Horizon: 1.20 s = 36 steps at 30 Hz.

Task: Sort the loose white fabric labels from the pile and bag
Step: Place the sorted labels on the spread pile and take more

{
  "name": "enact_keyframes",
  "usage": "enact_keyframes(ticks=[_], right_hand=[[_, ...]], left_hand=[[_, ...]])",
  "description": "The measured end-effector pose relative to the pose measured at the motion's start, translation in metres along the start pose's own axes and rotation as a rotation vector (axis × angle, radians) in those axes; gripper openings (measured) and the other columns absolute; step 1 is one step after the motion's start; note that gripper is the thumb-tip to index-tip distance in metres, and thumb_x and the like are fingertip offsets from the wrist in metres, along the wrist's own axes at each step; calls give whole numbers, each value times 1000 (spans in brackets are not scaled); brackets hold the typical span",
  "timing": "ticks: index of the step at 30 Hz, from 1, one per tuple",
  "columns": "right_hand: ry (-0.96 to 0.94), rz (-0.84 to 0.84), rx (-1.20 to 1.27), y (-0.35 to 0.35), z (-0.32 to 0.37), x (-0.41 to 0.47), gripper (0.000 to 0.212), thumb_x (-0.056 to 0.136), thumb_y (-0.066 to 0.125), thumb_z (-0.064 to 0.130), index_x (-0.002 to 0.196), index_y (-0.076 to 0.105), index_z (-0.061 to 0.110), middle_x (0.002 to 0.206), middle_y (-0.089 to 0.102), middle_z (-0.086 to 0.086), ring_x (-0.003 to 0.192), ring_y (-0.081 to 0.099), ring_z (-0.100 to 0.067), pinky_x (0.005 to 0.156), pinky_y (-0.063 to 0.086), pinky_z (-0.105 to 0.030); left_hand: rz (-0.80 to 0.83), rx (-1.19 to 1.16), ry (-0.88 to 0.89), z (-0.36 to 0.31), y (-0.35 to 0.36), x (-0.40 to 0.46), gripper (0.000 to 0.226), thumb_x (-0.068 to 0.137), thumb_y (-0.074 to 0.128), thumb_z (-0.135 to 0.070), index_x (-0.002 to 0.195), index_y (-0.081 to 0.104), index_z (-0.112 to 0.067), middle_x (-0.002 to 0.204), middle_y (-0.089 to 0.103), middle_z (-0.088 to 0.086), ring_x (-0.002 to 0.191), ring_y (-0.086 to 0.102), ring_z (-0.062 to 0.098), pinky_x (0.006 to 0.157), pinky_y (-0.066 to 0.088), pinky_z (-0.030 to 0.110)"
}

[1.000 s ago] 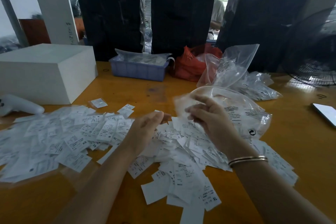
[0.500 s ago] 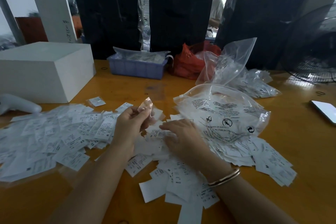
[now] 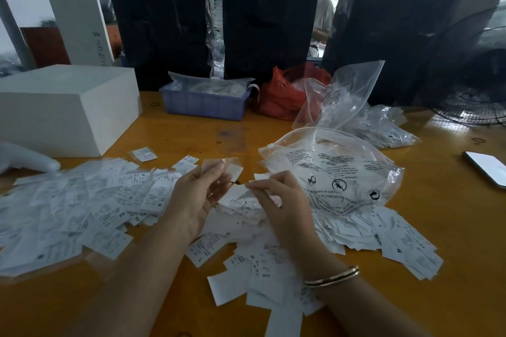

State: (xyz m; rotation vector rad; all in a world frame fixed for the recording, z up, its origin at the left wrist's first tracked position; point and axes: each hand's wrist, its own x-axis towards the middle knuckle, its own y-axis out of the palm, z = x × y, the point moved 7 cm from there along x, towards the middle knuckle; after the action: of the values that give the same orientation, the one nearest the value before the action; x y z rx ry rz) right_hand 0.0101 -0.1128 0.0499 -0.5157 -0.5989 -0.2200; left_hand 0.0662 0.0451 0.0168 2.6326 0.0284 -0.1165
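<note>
Right hand (image 3: 284, 205) now off pile, pinching label (image 3: 235, 194).

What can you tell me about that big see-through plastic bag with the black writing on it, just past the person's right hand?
The clear plastic bag is thin, glossy and crinkled, puffed up rather than flat. Black print covers its face: blocks of small warning text, a suffocation notice, and round symbols near its lower edge. A zip-type closure strip runs along its top left edge. It lies on the orange wooden table, resting partly on the pile of white fabric labels. The right hand is just beside it, near its left edge; contact cannot be confirmed.
</note>
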Motion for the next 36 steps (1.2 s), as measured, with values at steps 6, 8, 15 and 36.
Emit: enact_keyframes(ticks=[6,8,15,36], right_hand=[[223,-82,193,-18,-15,-2,30,91,60,11,89,67,40,61,66,10,51,59,-4,53,39,-9],[198,-98,166,-17,-11,-2,29,90,61,11,89,66,40,61,64,12,50,53,-1,51,38,-10],[121,-149,195,-19,-5,-1,37,82,67,-1,74,66,35,109,51,12,99,49,12,79,39,-4],[542,72,636,5,-39,-4,16,92,58,10,104,67,16,73,72,0,69,70,-15,62,52,-18]], left_hand=[[65,-77,-33,2,8,-4,21,70,69,-19,89,67,-10,74,73,2,71,71,10,58,56,20],[83,-85,-48,4,10,-5,25,68,69,-19,91,66,-9,74,73,3,71,71,10,58,56,20],[125,-43,-98,16,19,-7,15,67,71,-19,79,70,-12,77,73,5,70,71,12,58,57,24],[180,242,19,12,27,-15,14,54,77,-29,66,76,-22,78,74,5,68,71,13,56,53,18]])
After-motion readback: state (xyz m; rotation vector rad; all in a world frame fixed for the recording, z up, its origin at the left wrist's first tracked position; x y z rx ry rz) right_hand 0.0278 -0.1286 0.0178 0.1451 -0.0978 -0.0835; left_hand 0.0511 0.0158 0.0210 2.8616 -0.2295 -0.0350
